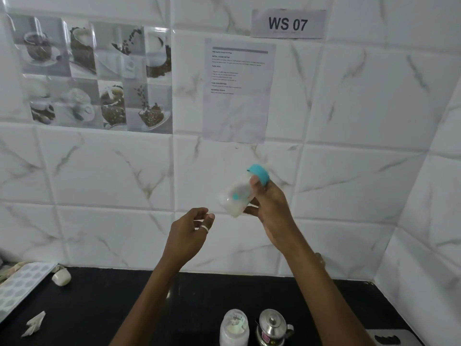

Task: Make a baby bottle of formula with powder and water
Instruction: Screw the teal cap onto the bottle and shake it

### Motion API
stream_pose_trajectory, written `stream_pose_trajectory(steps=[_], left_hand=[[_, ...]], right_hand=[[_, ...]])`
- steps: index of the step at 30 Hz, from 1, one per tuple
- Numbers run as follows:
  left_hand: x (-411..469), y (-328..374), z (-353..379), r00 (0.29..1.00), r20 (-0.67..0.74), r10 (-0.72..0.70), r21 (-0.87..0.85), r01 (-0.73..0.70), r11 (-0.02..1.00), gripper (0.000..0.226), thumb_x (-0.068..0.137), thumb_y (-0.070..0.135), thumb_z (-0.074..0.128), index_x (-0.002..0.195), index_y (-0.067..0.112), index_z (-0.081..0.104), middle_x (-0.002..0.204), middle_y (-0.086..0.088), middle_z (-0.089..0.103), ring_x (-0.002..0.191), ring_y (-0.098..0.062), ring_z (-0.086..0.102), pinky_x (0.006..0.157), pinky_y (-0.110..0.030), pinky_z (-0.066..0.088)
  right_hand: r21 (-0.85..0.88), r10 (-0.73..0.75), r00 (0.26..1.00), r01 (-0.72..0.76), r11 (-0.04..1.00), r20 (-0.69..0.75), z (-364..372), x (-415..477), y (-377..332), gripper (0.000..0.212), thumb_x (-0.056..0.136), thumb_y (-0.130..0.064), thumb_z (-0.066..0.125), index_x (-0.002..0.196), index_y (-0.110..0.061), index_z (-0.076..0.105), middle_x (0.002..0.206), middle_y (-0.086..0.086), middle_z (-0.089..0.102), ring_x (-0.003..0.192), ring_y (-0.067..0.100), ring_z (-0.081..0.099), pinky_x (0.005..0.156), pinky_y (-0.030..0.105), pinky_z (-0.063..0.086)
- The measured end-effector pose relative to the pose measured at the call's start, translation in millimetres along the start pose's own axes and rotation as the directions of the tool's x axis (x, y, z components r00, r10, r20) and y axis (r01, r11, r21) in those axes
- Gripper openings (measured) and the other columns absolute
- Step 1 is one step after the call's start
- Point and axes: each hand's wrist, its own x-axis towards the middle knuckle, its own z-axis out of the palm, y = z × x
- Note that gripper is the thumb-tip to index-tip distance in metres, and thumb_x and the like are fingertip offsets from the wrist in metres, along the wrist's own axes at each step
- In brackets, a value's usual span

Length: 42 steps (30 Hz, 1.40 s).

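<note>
My right hand (268, 206) is raised in front of the tiled wall, gripping a clear baby bottle (235, 196) with a teal collar (259, 174). The bottle is tilted, its base down to the left, and is blurred; whitish liquid shows inside. My left hand (190, 231) hovers just left of and below the bottle, fingers curled and apart, holding nothing, a ring on one finger. On the black counter near the bottom edge stand a white powder container with a clear lid (234, 327) and a small steel kettle (273, 327).
A patterned mat (22, 283) lies at the counter's left edge, with a small white cap-like object (61, 277) beside it and a crumpled paper scrap (33, 324) in front. A grey object (389, 337) sits at the bottom right. Papers are stuck on the wall.
</note>
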Motion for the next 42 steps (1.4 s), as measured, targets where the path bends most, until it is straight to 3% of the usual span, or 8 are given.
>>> stream_pose_trajectory(steps=[4, 10, 15, 20, 26, 31, 37, 42], left_hand=[[-4, -2, -2, 1.0, -0.011, -0.009, -0.024, 0.009, 1.0, 0.035, 0.095, 0.049, 0.057, 0.121, 0.027, 0.065, 0.108, 0.018, 0.068, 0.097, 0.006, 0.062, 0.073, -0.007, 0.042], [-5, -1, -1, 1.0, -0.027, -0.01, -0.034, 0.009, 0.999, 0.031, 0.096, 0.047, 0.056, 0.117, 0.025, 0.067, 0.1, 0.014, 0.07, 0.095, 0.004, 0.063, 0.07, -0.008, 0.041], [-7, -4, -3, 1.0, -0.022, -0.016, -0.04, 0.015, 0.999, 0.033, 0.096, 0.047, 0.056, 0.118, 0.025, 0.067, 0.106, 0.014, 0.07, 0.097, 0.005, 0.063, 0.072, -0.007, 0.041], [-7, -4, -3, 1.0, -0.012, -0.012, -0.029, 0.012, 1.0, 0.034, 0.096, 0.047, 0.056, 0.119, 0.024, 0.066, 0.105, 0.014, 0.07, 0.096, 0.006, 0.062, 0.071, -0.007, 0.041], [-9, -6, -5, 1.0, -0.012, -0.012, -0.033, 0.012, 0.999, 0.035, 0.096, 0.048, 0.056, 0.12, 0.024, 0.066, 0.108, 0.015, 0.07, 0.097, 0.007, 0.062, 0.071, -0.006, 0.041], [-9, -2, -2, 1.0, -0.01, -0.007, -0.034, 0.006, 0.999, 0.035, 0.096, 0.047, 0.057, 0.12, 0.023, 0.066, 0.107, 0.013, 0.07, 0.096, 0.005, 0.063, 0.071, -0.007, 0.042], [-10, -4, -6, 1.0, -0.021, -0.01, -0.04, 0.009, 0.999, 0.035, 0.096, 0.047, 0.057, 0.12, 0.024, 0.066, 0.109, 0.014, 0.07, 0.098, 0.006, 0.062, 0.072, -0.006, 0.041], [-10, -3, -3, 1.0, -0.02, -0.008, -0.04, 0.008, 0.999, 0.035, 0.096, 0.047, 0.057, 0.121, 0.024, 0.066, 0.108, 0.014, 0.07, 0.097, 0.005, 0.063, 0.072, -0.007, 0.042]], right_hand=[[0.493, 0.015, 0.96, 0.131, 0.86, -0.28, -15, 15, -13, 0.044, 0.1, -0.046, 0.053, 0.129, -0.015, 0.06, 0.12, 0.009, 0.074, 0.105, 0.021, 0.074, 0.078, 0.038, 0.061], [-0.035, 0.015, 0.999, -0.017, 0.999, -0.04, -1, -1, 3, 0.053, 0.083, -0.053, 0.06, 0.126, -0.023, 0.058, 0.121, 0.009, 0.069, 0.107, 0.024, 0.072, 0.087, 0.045, 0.061], [0.457, 0.04, 0.945, 0.121, 0.881, -0.326, -22, 18, -11, 0.045, 0.1, -0.047, 0.053, 0.129, -0.014, 0.061, 0.117, 0.008, 0.075, 0.104, 0.022, 0.074, 0.079, 0.04, 0.061], [-0.055, 0.033, 0.999, -0.035, 0.998, -0.023, -11, -5, 4, 0.047, 0.085, -0.053, 0.059, 0.123, -0.026, 0.061, 0.119, 0.006, 0.07, 0.109, 0.026, 0.071, 0.081, 0.041, 0.062], [0.416, 0.016, 0.948, 0.125, 0.901, -0.318, -31, 12, -10, 0.052, 0.096, -0.049, 0.057, 0.132, -0.011, 0.059, 0.12, 0.011, 0.073, 0.108, 0.025, 0.073, 0.079, 0.042, 0.06], [-0.055, 0.03, 0.999, -0.031, 0.998, -0.018, -13, -10, -3, 0.043, 0.084, -0.053, 0.06, 0.118, -0.027, 0.061, 0.112, 0.004, 0.072, 0.104, 0.024, 0.072, 0.084, 0.044, 0.061], [0.431, 0.03, 0.927, 0.145, 0.891, -0.373, -29, 7, -14, 0.044, 0.1, -0.045, 0.055, 0.129, -0.013, 0.059, 0.117, 0.01, 0.074, 0.104, 0.023, 0.074, 0.077, 0.039, 0.061], [0.008, 0.04, 0.996, -0.04, 0.999, -0.08, -8, -14, -1, 0.048, 0.083, -0.053, 0.061, 0.122, -0.025, 0.059, 0.12, 0.008, 0.07, 0.107, 0.025, 0.072, 0.082, 0.042, 0.062]])
